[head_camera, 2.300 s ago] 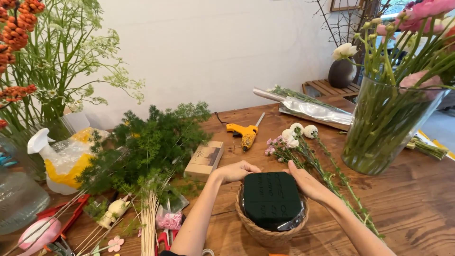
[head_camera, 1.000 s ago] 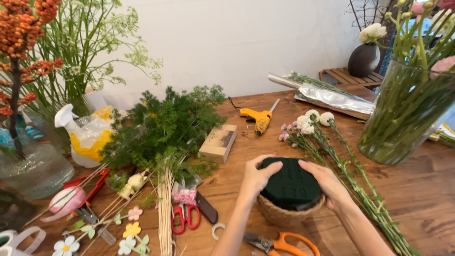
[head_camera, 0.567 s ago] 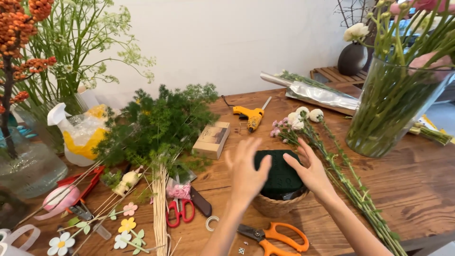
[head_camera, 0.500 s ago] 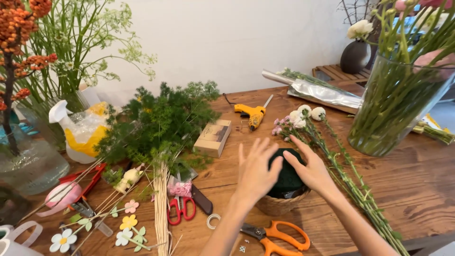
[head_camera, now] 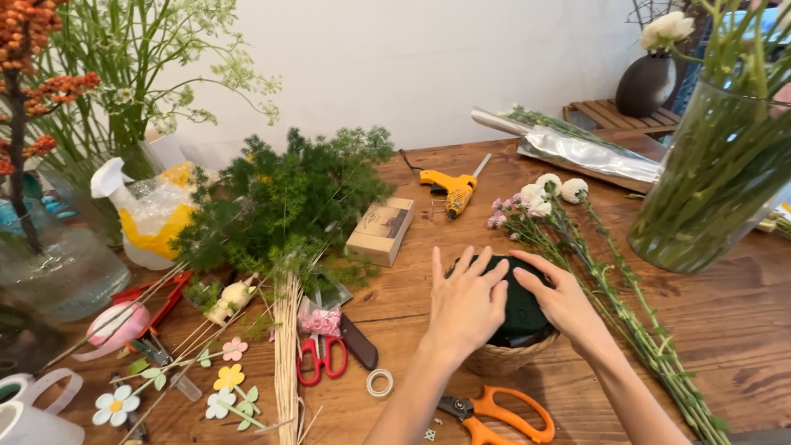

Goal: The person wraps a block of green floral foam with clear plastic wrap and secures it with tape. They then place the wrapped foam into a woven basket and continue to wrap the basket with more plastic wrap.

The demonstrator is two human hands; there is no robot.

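Both my hands lie flat, fingers spread, gripping nothing: left hand (head_camera: 466, 303) and right hand (head_camera: 563, 298) press the dark foam block (head_camera: 521, 306) in the wicker basket (head_camera: 507, 359) on the surface (head_camera: 725, 321). Uneven pressure could crack the foam or tip the basket.

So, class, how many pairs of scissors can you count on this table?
2. Red-handled scissors lie beside the bundle of straw sticks; orange-handled scissors lie below the wicker basket. More may be hidden under the greenery.
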